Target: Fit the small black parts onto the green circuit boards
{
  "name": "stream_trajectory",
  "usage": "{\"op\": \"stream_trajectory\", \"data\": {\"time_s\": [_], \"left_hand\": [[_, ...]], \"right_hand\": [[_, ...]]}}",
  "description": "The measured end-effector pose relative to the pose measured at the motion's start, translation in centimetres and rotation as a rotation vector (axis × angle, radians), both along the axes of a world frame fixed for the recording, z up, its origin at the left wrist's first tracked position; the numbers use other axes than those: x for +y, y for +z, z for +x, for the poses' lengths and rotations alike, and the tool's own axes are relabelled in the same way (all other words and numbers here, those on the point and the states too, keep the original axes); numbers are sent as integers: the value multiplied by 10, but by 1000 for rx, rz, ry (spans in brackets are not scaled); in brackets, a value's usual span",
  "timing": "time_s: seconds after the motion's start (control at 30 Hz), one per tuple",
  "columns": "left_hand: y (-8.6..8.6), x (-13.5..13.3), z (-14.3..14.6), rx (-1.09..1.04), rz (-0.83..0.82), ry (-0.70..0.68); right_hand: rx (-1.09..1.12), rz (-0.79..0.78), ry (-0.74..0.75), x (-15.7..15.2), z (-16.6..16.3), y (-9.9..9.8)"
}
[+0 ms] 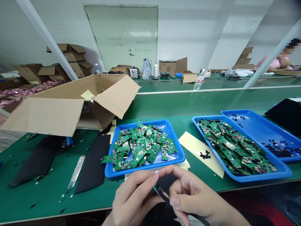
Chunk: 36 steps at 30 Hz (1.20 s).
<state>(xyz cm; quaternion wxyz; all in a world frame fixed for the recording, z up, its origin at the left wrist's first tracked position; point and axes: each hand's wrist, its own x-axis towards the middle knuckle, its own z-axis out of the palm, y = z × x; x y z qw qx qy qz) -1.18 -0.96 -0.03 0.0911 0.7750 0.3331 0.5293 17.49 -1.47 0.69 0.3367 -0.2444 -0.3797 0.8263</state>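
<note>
Just in front of the table edge, my left hand holds a small green circuit board between thumb and fingers. A black part lies along the board, partly hidden by the fingers. My right hand grips the same board from the other side, its index fingertip at the upper end and its thumb and curled fingers by the lower end. Beyond my hands is a blue tray piled with loose circuit boards. To the right stands a second blue tray full of similar boards.
A third blue tray holds small black parts. More black pieces lie on yellow paper. At left are an open carton, black sheets and a clear strip. A bottle and a person are farther back.
</note>
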Motion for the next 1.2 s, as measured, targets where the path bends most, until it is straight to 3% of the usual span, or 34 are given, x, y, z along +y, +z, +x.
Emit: {"op": "stream_trajectory", "data": {"time_s": [0.2, 0.4, 0.67, 0.9, 1.0, 1.2], "left_hand": [[22, 7, -9, 137, 91, -180], [23, 6, -7, 186, 77, -205], [24, 4, 1, 18, -54, -282], [11, 0, 12, -335, -410, -399], [14, -2, 15, -468, -535, -424], [16, 0, 12, -557, -627, -390]], "right_hand": [[-50, -14, 6, 2, 1, 2], [-235, 116, -67, 0, 1, 12], [-475, 672, -205, -1, 5, 29], [-645, 1164, -438, 3, 2, 39], [-666, 1205, -463, 5, -2, 41], [-752, 1267, -541, 6, -7, 41]]}}
